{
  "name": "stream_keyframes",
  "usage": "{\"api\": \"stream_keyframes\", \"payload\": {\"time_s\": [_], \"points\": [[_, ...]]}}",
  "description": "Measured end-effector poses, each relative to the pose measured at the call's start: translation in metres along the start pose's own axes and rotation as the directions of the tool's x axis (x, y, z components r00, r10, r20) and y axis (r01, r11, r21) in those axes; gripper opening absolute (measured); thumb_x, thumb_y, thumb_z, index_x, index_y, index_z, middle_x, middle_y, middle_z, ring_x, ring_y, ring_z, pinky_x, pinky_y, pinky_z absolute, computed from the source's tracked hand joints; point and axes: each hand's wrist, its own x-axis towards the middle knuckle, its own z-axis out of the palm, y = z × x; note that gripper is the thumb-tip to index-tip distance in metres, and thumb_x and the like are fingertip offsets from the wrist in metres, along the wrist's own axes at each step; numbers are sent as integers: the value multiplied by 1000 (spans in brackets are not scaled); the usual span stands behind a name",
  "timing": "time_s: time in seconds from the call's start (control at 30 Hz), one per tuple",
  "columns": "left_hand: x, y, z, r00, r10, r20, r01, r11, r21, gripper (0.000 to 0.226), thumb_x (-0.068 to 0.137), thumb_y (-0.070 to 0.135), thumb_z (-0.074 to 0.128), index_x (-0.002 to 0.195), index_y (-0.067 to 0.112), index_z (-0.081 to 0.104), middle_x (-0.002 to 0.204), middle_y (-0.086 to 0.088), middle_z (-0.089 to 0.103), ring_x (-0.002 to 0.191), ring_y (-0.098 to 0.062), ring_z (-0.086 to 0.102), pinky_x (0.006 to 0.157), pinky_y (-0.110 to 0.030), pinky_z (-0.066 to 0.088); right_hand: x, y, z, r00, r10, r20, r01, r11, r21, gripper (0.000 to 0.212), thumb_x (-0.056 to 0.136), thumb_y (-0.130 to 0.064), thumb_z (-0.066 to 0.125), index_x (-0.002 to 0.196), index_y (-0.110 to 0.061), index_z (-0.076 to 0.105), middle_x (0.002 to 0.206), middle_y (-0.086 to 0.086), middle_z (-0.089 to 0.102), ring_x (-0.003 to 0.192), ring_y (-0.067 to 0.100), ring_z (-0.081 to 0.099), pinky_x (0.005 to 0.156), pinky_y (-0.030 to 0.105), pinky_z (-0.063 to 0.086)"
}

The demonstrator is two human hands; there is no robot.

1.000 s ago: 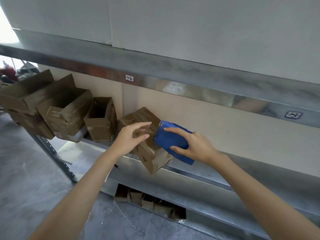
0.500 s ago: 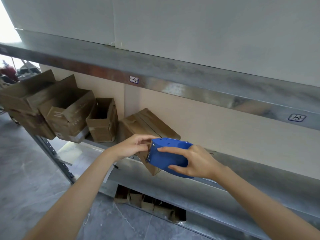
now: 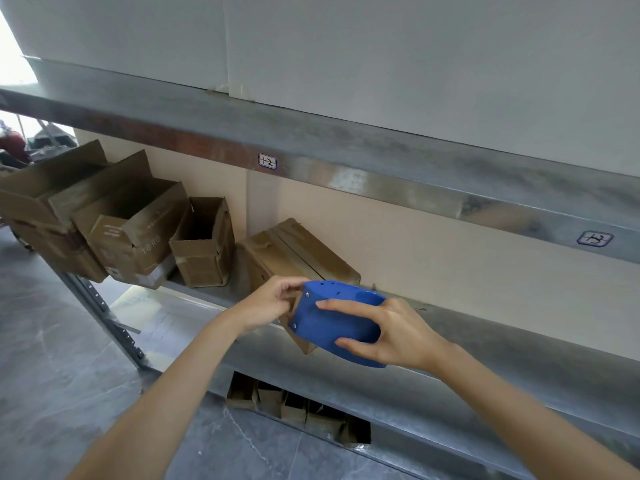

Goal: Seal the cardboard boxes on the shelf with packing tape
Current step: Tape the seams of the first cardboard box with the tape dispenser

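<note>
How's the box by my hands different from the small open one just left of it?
The closed box has its flaps folded shut; the open box shows a dark inside. The closed box is tipped, a corner past the shelf edge; the open box sits on it. Both are worn brown cardboard.

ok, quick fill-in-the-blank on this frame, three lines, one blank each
1. The right hand has its grip on a tape dispenser coloured ___.
2. The nearest box, just behind the dispenser, has its top flaps ___.
3. The small box to the left of it stands ___ at the top.
Missing words: blue; closed; open.
</note>
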Motion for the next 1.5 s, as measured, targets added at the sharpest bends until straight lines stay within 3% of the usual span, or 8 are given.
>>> {"api": "stream_keyframes", "payload": {"time_s": [0.07,0.17,0.3,0.47,0.73,0.87,1.13,1.5], "points": [[-1,1,3,997,17,-71,-20,999,-45,44,97,-12,46,126,16,64,117,10,70,112,-6,64,81,-21,54,0,-2,-3,995,99,-19,-92,966,243,55,88,-47,63,135,-61,39,90,1,69,60,21,53,58,26,49],[-4,2,12,987,42,-155,-59,992,-108,39,94,-10,55,117,21,66,110,10,73,108,-10,67,83,-24,56,0,-7,-12,968,250,-36,-177,773,609,52,86,-27,75,130,-49,55,124,-15,64,98,16,66,80,31,57],[-6,5,28,988,5,-153,-34,980,-194,39,86,-12,65,115,14,66,110,-1,74,105,-17,70,87,-29,56,4,-11,-14,943,333,-19,-189,581,792,51,84,-18,75,129,-37,60,130,-19,59,106,14,65,80,28,56],[-4,9,42,981,-59,-185,-7,942,-337,42,86,-8,68,115,22,62,107,9,74,104,-12,70,82,-25,57,6,-12,-13,937,350,-11,-198,555,808,50,85,-16,74,130,-34,60,128,-25,57,106,14,64,79,30,58],[0,7,50,944,-95,-317,-44,913,-405,36,88,-5,67,117,17,64,115,2,71,108,-12,68,85,-28,58,8,-15,-11,938,346,-1,-197,534,822,50,84,-15,73,129,-31,59,124,-30,57,104,9,64,75,23,54],[-1,7,54,922,-72,-381,-65,940,-336,41,90,-3,65,114,30,58,112,13,68,109,-4,65,85,-22,56,8,-13,-10,928,371,-10,-194,509,839,51,85,-12,73,130,-29,58,122,-30,59,103,8,65,74,22,54],[1,1,61,888,-34,-459,-120,946,-302,36,97,-1,55,119,27,57,118,4,68,112,-6,64,98,-32,53,8,-11,-8,921,390,-16,-189,482,855,52,83,-14,73,131,-29,58,122,-28,60,105,9,65,74,23,55],[5,-1,41,915,-210,-346,13,870,-493,30,100,-4,45,116,13,63,114,-9,70,102,-21,70,80,-33,58,4,-11,-8,937,348,-27,-174,532,829,51,80,-18,74,128,-29,60,126,-26,60,110,9,63,79,23,54]]}}
